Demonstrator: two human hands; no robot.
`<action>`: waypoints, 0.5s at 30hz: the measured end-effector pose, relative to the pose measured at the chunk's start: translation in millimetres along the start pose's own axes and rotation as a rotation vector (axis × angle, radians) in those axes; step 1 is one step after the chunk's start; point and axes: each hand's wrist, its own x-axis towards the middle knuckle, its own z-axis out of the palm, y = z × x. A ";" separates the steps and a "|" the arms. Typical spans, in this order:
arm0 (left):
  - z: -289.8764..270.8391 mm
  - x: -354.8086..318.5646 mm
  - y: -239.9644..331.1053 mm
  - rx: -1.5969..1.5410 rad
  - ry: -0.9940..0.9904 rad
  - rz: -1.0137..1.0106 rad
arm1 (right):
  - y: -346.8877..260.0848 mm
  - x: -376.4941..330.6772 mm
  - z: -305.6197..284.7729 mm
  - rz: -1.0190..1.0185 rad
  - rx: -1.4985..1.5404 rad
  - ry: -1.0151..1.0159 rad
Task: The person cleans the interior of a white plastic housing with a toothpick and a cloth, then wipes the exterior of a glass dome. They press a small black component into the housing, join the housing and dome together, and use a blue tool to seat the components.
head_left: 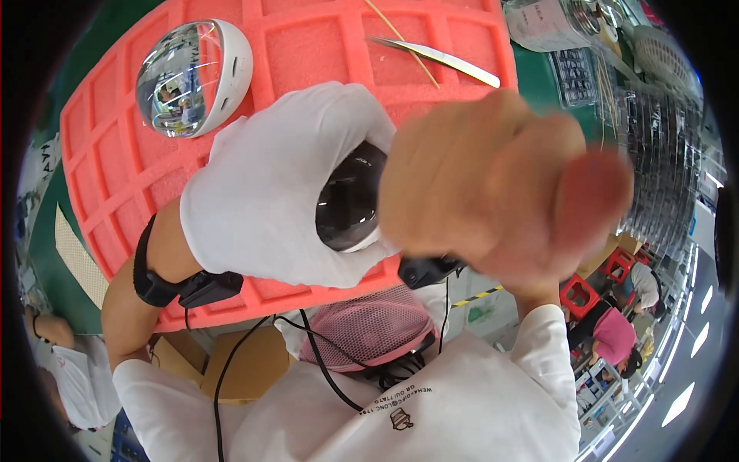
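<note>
My left hand (281, 181), in a white glove, is closed around a glossy dark dome (348, 202) with a white rim, held above a red foam tray (308, 14). To the right of it my bare right hand (493, 185) is raised close to the camera and smeared by motion. Its fingers are curled into a fist, and what they may hold cannot be made out. A clear dome cover (173, 85) in a white ring lies on the tray's far left. Silver tweezers (454, 61) and a thin wooden stick (396, 32) cross on the tray's far side.
At the far right are a clear jar (543, 25) and tall stacks of clear plastic trays (662, 154). Black cables (225, 385) hang in front of me. A cardboard box (246, 366) is below the near edge. Other people are at both sides.
</note>
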 end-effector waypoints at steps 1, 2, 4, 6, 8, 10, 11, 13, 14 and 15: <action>-1.7 1.5 0.6 -0.042 -0.030 -0.034 | -1.0 2.0 -0.4 0.007 0.007 0.012; -5.2 6.1 -5.7 -0.092 -0.127 0.026 | -2.6 2.6 -0.5 0.014 0.017 0.025; 4.7 4.3 -1.8 0.026 -0.037 0.044 | -7.7 3.9 -3.5 0.027 0.034 0.052; 7.2 6.3 -0.1 0.143 0.054 0.063 | -9.8 5.1 -6.4 0.035 0.037 0.066; -0.5 8.5 -1.2 -0.007 -0.012 0.089 | -0.5 7.2 -4.4 -0.006 0.085 0.049; 0.9 4.8 0.5 -0.042 -0.030 -0.035 | 9.4 8.3 -2.5 -0.044 0.128 0.035; 3.0 2.3 1.8 -0.080 -0.049 -0.152 | 12.3 8.3 -2.9 -0.061 0.146 0.030; 7.9 8.2 8.8 -0.144 0.082 -0.021 | -39.1 1.3 -38.0 0.334 0.064 0.034; 3.2 9.1 9.3 -0.129 0.038 -0.044 | -35.8 0.1 -36.5 0.328 0.076 0.032; -0.3 10.3 8.4 -0.116 -0.006 -0.067 | -31.6 0.9 -36.3 0.317 0.096 0.031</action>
